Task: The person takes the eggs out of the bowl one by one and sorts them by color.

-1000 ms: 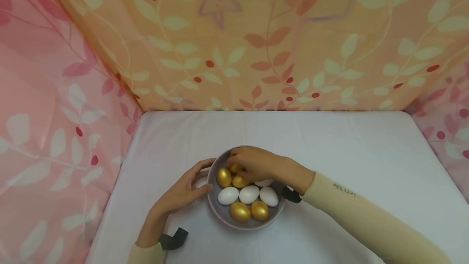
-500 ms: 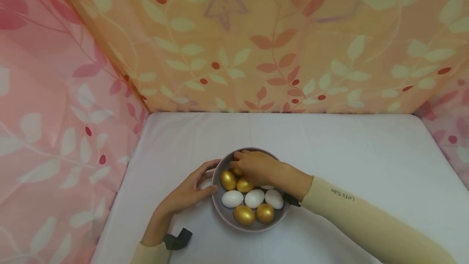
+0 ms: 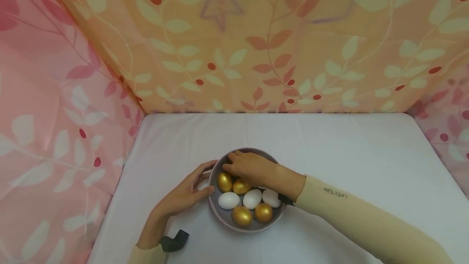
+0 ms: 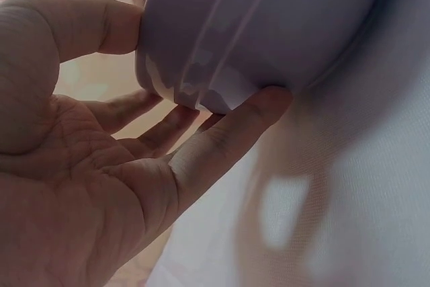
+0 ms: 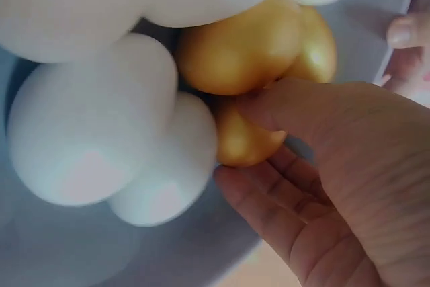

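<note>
A grey-purple bowl (image 3: 222, 216) holds several gold and white eggs. My right hand (image 3: 253, 168) reaches into its far side. In the right wrist view, the thumb and fingers of that hand (image 5: 356, 166) pinch a gold egg (image 5: 245, 140), lying below a larger-looking gold egg (image 5: 242, 48). From the head view the pinched egg is hidden under the hand. My left hand (image 3: 185, 194) rests against the bowl's left side, thumb near the rim. The left wrist view has its fairly straight fingers (image 4: 228, 136) touching the outer wall. White eggs (image 3: 252, 199) lie across the bowl's middle.
Two gold eggs (image 3: 242, 216) lie at the bowl's near side. Under the bowl is a white-covered table (image 3: 348, 150). An orange leaf-patterned cloth (image 3: 234, 52) hangs behind it, and a pink one (image 3: 47, 141) at the left.
The right hand has shifted slightly in the bowl and now covers the far gold egg, which showed earlier. White eggs have rolled a little. The left hand stays at the bowl.
</note>
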Demonstrator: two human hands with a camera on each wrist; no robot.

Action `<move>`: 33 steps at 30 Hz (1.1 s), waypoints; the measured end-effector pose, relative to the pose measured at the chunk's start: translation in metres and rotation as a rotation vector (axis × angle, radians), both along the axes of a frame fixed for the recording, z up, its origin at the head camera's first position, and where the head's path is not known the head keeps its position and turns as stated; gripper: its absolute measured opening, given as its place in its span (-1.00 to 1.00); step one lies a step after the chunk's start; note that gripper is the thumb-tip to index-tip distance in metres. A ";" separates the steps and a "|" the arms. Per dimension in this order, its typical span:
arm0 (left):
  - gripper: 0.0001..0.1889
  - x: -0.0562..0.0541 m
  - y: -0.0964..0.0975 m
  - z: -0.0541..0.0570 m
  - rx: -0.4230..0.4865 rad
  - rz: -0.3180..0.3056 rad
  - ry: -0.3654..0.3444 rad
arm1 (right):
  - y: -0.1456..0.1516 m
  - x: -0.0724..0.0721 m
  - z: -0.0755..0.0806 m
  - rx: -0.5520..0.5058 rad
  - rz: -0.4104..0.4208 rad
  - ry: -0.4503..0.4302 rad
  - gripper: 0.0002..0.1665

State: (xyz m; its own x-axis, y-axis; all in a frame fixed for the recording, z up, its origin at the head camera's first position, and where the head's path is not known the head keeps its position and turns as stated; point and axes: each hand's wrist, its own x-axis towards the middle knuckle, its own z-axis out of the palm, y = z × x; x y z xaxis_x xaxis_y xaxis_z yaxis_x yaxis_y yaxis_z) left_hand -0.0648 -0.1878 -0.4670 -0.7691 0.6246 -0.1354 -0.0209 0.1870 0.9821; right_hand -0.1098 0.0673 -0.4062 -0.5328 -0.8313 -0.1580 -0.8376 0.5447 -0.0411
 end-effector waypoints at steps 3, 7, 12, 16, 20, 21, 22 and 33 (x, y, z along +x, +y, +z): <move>-0.26 0.001 0.000 -0.002 0.001 0.005 -0.018 | 0.005 -0.001 0.005 -0.033 -0.002 -0.013 -0.72; -0.27 0.003 0.002 -0.004 0.014 -0.005 -0.042 | 0.020 -0.001 0.011 -0.157 -0.044 -0.098 -0.75; -0.26 0.004 0.004 -0.004 0.033 -0.004 -0.043 | 0.041 0.002 0.014 -0.340 -0.106 -0.150 -0.62; -0.25 0.004 0.003 -0.002 0.037 -0.008 -0.025 | 0.055 0.007 0.020 -0.492 -0.199 -0.192 -0.53; -0.25 0.004 0.000 0.001 0.029 0.018 -0.002 | 0.070 0.010 0.027 -0.647 -0.278 -0.245 -0.46; -0.25 0.004 0.000 0.001 0.030 0.023 0.000 | 0.075 0.010 0.027 -0.687 -0.294 -0.254 -0.45; -0.25 0.004 0.000 0.001 0.031 0.026 -0.001 | 0.080 0.010 0.027 -0.722 -0.313 -0.260 -0.43; -0.26 0.002 0.005 -0.006 0.043 0.008 0.025 | 0.137 0.022 -0.007 -0.896 -0.536 -0.177 -0.39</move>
